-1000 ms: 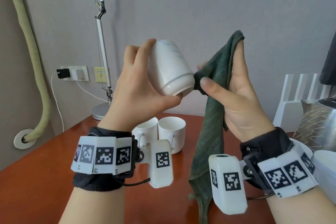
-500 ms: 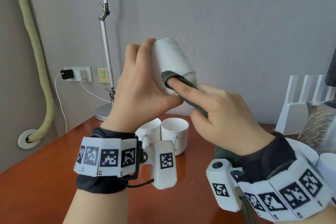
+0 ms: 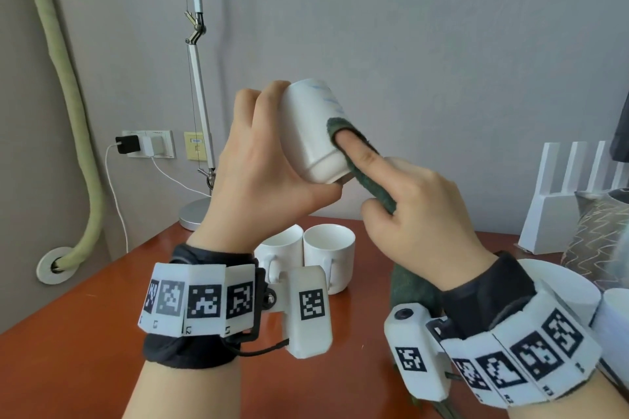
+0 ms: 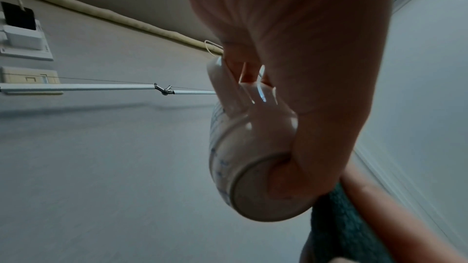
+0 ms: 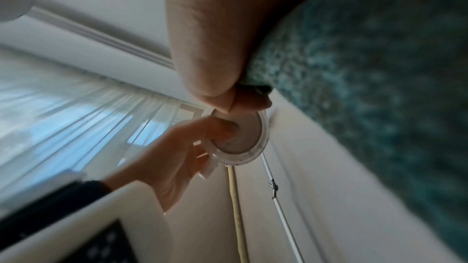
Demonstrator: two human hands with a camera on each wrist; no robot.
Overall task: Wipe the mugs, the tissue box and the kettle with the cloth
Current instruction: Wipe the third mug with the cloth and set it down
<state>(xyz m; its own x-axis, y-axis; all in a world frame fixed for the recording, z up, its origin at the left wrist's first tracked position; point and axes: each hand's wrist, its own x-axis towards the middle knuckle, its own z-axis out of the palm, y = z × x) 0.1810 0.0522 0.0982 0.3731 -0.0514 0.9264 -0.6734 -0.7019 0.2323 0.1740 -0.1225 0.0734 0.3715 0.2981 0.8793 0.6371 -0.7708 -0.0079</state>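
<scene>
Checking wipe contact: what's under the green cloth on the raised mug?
Under the green terry cloth lies the side wall of the white ceramic mug; the right hand presses it there. The covered wall patch is hidden.

The head view looks forward and down from above the wooden table (image 3: 85, 333), taking in both wrists and the grey wall behind. The left wrist view looks along the palm from very close, up at the base of the mug (image 4: 253, 167). The right wrist view, equally close, faces the same mug base, which all three views share.
</scene>
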